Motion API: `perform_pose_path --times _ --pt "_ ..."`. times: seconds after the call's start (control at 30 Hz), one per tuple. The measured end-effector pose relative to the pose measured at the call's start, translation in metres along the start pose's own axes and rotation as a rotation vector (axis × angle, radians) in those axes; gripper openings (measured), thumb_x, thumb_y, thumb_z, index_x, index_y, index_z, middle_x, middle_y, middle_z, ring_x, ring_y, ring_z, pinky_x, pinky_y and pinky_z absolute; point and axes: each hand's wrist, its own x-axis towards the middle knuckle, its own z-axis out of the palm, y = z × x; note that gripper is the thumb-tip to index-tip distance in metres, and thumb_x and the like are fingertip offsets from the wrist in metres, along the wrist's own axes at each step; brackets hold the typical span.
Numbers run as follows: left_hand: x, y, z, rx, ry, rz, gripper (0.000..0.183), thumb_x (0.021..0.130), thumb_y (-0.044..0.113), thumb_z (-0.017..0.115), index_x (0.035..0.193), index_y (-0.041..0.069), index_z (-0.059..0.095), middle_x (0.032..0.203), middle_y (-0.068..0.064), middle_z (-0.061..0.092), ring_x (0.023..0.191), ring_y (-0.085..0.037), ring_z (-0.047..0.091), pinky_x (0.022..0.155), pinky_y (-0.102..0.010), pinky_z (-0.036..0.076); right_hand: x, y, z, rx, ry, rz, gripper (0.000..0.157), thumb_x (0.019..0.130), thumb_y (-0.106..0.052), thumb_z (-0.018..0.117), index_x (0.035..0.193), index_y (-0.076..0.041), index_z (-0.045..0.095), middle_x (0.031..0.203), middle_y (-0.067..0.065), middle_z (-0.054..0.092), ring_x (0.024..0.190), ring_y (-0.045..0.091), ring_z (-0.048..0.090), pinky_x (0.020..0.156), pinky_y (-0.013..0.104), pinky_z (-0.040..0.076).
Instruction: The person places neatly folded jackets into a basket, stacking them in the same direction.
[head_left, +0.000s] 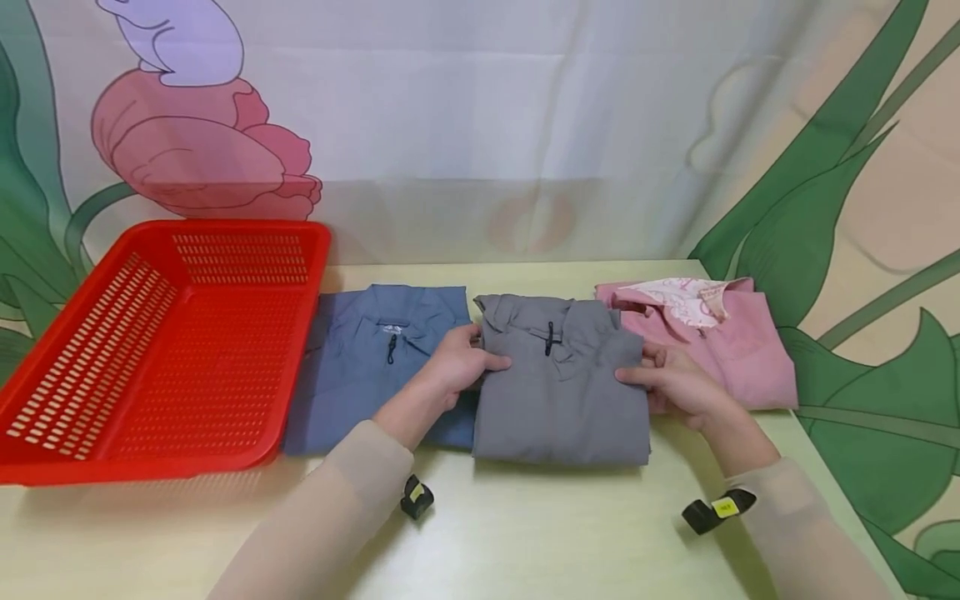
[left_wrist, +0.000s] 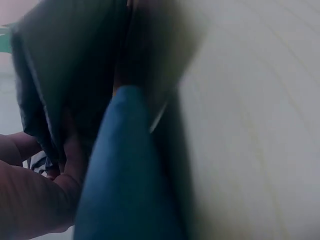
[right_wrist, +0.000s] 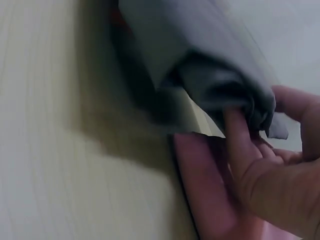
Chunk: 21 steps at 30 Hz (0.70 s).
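Note:
Between both hands is a folded grey jacket (head_left: 562, 408) with a black zip pull, raised over the table in the wrist views. My left hand (head_left: 461, 362) grips its left edge, thumb on top and fingers beneath. At the opposite edge my right hand (head_left: 671, 379) pinches the cloth the same way; the right wrist view shows the fingers (right_wrist: 237, 135) under the layered fold. A folded blue jacket (head_left: 352, 392) lies to the left, partly behind my left hand. To the right, a folded pink jacket (head_left: 757, 350) with a white patterned lining is partly covered by the grey one.
A red plastic basket (head_left: 296, 383) with slotted walls stands at the left, against the blue jacket. The pale wooden table (head_left: 555, 533) ends at a printed curtain (head_left: 450, 125) behind and on the right. Black straps circle both wrists.

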Motion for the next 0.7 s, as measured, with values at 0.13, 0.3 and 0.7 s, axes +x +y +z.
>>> perform_pose_path --times 0.13,0.3,0.7 --pt "-0.008 0.006 -0.009 0.010 -0.026 0.012 0.062 0.095 -0.001 0.071 0.151 0.002 0.045 0.130 -0.018 0.065 0.110 -0.031 0.068 0.088 -0.042 0.058 -0.001 -0.001 0.004 0.056 -0.064 -0.031 0.070 0.099 0.002 0.060 0.158 0.001 0.023 0.122 0.002 0.068 0.103 0.020 0.071 0.088 0.042 0.058" --pt "-0.023 0.021 -0.021 0.037 -0.043 0.009 0.062 0.095 0.001 0.072 0.151 0.003 0.046 0.127 -0.016 0.065 0.107 -0.029 0.068 0.090 -0.044 0.057 -0.006 -0.010 0.012 0.143 -0.138 -0.076 0.077 0.099 0.007 0.059 0.162 -0.011 0.019 0.127 0.003 0.069 0.104 0.022 0.072 0.087 0.045 0.058" --pt "-0.053 0.043 -0.047 0.071 -0.075 0.043 0.050 0.095 0.005 0.073 0.142 0.004 0.055 0.128 -0.014 0.063 0.109 -0.026 0.065 0.103 -0.053 0.048 -0.023 -0.046 0.055 0.102 -0.058 -0.155 0.069 0.095 0.009 0.061 0.155 -0.015 0.036 0.141 0.004 0.054 0.119 0.018 0.062 0.094 0.040 0.056"
